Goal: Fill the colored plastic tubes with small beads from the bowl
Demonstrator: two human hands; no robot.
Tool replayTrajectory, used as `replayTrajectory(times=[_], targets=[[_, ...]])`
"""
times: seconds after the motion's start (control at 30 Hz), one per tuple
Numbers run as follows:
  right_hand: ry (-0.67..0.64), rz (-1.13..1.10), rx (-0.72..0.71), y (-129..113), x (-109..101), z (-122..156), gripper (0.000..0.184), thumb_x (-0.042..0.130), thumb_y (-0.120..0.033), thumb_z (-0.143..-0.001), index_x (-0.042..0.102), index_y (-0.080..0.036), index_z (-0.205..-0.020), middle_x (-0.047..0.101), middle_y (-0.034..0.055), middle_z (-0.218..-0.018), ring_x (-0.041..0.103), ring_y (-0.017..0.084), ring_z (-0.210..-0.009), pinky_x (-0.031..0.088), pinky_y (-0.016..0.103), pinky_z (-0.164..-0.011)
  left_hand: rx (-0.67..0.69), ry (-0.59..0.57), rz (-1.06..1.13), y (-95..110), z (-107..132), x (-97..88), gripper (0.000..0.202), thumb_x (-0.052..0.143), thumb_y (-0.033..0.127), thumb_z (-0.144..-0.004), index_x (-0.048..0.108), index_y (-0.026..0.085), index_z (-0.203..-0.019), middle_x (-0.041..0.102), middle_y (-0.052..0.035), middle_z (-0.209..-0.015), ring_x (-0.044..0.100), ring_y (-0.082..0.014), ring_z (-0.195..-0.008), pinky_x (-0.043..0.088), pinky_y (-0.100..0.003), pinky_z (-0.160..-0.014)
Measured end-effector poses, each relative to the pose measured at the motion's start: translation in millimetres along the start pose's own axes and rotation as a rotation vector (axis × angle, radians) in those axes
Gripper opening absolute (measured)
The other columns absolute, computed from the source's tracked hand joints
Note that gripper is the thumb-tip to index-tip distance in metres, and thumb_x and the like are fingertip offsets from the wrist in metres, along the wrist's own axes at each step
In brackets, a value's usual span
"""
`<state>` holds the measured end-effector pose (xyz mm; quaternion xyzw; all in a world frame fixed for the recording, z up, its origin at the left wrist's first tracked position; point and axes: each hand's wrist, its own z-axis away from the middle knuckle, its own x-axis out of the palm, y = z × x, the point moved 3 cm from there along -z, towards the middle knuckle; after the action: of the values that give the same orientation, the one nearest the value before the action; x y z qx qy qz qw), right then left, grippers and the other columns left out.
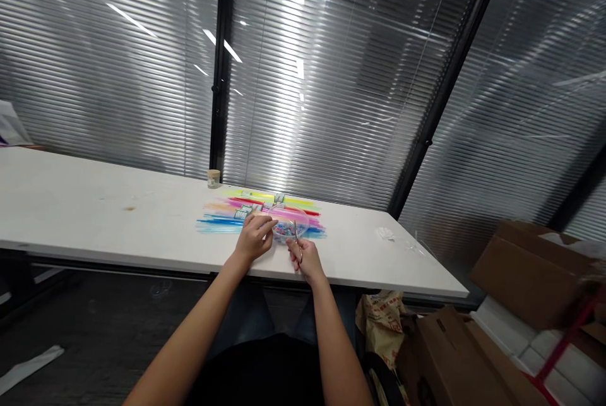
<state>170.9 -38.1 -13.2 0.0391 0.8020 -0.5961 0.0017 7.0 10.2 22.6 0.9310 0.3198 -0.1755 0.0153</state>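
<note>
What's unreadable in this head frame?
Head view only:
1. left hand: anything it holds is hidden by its fingers.
2. clear bowl: contents too small to identify.
3. scissors in right hand: blades too thin to read.
4. straw labels: print too small.

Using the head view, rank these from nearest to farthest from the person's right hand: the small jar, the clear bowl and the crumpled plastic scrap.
Measured from the right hand, which holds scissors:
1. Clear bowl, just ahead of the hand.
2. Crumpled plastic scrap, off to its right.
3. Small jar, farther back and to the left.
</note>
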Motion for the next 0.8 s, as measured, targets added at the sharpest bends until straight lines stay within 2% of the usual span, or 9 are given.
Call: replayTrajectory(times=[0.2, 0.8], targets=[[0.013, -0.029, 0.004, -0.3, -0.4, 0.4, 0.047, 0.061, -0.061, -0.078, 0.050, -0.018, -0.063, 0.047, -0.0059, -0.047, 0.037, 0.006, -0.031, 0.023, 0.019, -0.032, -0.030, 0.007, -0.073, -0.1, 0.2, -0.7, 0.033, 0.050, 0.004, -0.075, 0.066, 0.025, -0.095, 0.071, -0.0030, -0.094, 0.066, -0.0202, -0.089, 0.036, -0.039, -0.087], [0.037, -0.019, -0.013, 1.1, 0.3, -0.4, 0.047, 0.063, -0.058, -0.077, 0.046, -0.020, -0.057, 0.044, -0.0056, -0.045, 0.036, 0.007, -0.032, 0.025, 0.020, -0.033, -0.027, 0.008, -0.105, -1.5, 1.5, 0.8, 0.029, 0.050, 0.007, -0.084, 0.067, 0.026, -0.096, 0.072, -0.0025, -0.094, 0.066, -0.0181, -0.088, 0.034, -0.039, -0.090]])
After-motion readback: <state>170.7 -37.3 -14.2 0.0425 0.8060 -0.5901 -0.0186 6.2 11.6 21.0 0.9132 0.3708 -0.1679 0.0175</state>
